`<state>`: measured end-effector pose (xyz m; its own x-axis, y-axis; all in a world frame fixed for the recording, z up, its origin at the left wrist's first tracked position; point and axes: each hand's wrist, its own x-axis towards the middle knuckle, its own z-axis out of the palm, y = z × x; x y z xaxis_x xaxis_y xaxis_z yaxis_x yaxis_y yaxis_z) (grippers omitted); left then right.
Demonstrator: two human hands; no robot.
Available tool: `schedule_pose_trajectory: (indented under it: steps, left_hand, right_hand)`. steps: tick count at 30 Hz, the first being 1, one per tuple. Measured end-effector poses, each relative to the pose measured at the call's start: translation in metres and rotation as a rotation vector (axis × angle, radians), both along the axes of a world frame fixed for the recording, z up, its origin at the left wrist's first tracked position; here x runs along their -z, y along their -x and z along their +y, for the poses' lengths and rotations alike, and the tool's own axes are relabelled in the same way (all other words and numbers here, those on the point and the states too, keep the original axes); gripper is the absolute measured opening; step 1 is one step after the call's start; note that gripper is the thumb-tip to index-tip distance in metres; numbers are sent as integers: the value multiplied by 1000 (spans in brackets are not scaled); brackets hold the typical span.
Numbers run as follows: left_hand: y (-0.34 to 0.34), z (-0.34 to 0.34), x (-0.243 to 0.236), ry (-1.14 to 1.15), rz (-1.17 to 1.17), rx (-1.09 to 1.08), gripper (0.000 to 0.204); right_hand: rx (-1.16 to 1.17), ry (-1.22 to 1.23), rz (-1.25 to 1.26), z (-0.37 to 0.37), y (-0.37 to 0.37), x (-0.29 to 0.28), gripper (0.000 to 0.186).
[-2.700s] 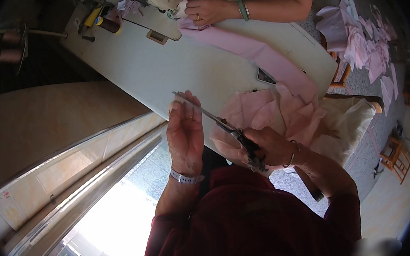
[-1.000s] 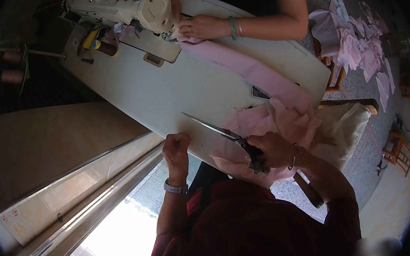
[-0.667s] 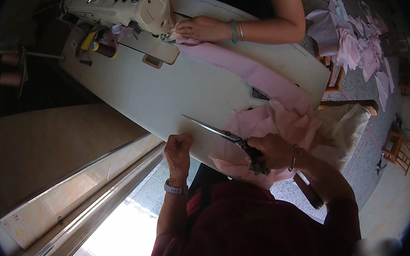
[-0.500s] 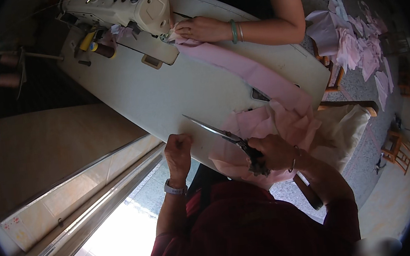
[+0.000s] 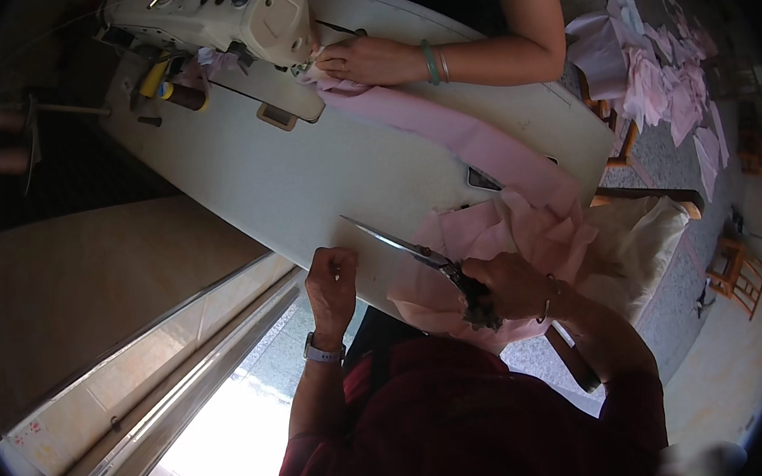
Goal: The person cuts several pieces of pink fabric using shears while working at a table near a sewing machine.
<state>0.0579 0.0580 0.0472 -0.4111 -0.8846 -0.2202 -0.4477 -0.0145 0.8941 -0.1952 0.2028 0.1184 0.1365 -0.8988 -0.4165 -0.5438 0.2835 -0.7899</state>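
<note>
My right hand [image 5: 507, 285] grips the dark handles of long steel scissors [image 5: 405, 249], whose blades point up-left over the white table [image 5: 302, 181]. Bunched pink fabric [image 5: 491, 236] lies under and beside that hand. My left hand [image 5: 332, 281] is curled into a fist at the table's near edge, just left of the blade tips; whether it pinches anything is too small to tell. A lilac band sits on my left wrist.
A cream sewing machine [image 5: 222, 15] stands at the table's far end. Another person's hand [image 5: 368, 58] feeds a long pink strip [image 5: 463, 138] under it. Thread spools [image 5: 174, 93] lie beside the machine. Pink fabric pieces [image 5: 659, 73] cover the floor at right, near wooden stools [image 5: 742, 267].
My left hand went from open and raised by the blades to a fist lower at the table edge. The scissors have stayed nearly still during the last second.
</note>
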Motion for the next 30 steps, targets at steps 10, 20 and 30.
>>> schedule_pose_trajectory:
  steps: [10,20,30]
  left_hand:
    - [1,-2,2,-13,-11,16,3]
    - [-1,0,12,45,-30,2,7]
    - [0,0,16,59,-58,-19,8]
  right_hand:
    - [-14,-13,27,-2,1,-2,47]
    - [-31,-9,33,0,1,-1,49]
    - [-40,-6,40,1,0,1,51]
